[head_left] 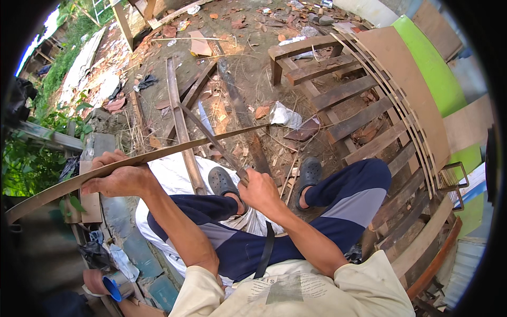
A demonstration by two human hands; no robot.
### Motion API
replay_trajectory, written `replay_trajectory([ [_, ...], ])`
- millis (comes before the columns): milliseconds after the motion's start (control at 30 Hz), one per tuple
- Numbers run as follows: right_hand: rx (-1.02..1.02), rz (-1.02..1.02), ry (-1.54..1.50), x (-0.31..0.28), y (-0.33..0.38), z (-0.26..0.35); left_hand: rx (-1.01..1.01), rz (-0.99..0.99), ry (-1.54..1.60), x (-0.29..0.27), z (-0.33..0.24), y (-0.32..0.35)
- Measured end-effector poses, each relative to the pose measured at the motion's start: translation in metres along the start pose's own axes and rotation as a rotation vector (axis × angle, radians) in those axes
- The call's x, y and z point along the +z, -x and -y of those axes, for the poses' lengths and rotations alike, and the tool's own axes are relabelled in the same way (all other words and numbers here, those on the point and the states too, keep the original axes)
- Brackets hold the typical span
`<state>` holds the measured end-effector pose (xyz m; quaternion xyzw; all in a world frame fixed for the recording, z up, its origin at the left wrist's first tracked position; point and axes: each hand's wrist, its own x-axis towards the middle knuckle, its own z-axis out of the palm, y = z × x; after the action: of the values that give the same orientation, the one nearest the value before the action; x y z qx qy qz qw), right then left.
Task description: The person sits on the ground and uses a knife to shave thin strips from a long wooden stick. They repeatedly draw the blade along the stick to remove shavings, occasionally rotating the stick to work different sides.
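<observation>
My left hand (pixel 119 177) is closed around a long, thin, flat wooden strip (pixel 169 151), which runs from the lower left edge up across my front to the right. In my right hand (pixel 261 191) is the handle end of a long, narrow, dark-bladed knife (pixel 224 154). Its blade points up and to the left, crossing the strip in the middle of the view. Whether the blade touches the strip, I cannot tell. Beneath both hands are my bent legs and a white sack (pixel 171 182).
A slatted wooden frame (pixel 346 98) stands at the right, with thin strips (pixel 406 116) along its far side. Narrow timber pieces (pixel 174 90) lie on the littered dirt ahead. To the left are a worn ledge (pixel 132 232), plants (pixel 26 164) and a blue-lined container (pixel 112 288).
</observation>
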<state>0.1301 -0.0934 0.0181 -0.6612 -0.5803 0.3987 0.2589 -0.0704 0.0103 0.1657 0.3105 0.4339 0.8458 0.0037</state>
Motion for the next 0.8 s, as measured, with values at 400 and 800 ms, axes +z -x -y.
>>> replay_trajectory([
  [400,-0.144,-0.004,-0.065,-0.012,0.014,0.03,0.044,-0.048,0.01,0.014,-0.009,0.014],
  [800,-0.23,0.03,-0.04,-0.013,0.013,0.075,0.032,-0.158,-0.019,0.01,-0.002,0.007],
])
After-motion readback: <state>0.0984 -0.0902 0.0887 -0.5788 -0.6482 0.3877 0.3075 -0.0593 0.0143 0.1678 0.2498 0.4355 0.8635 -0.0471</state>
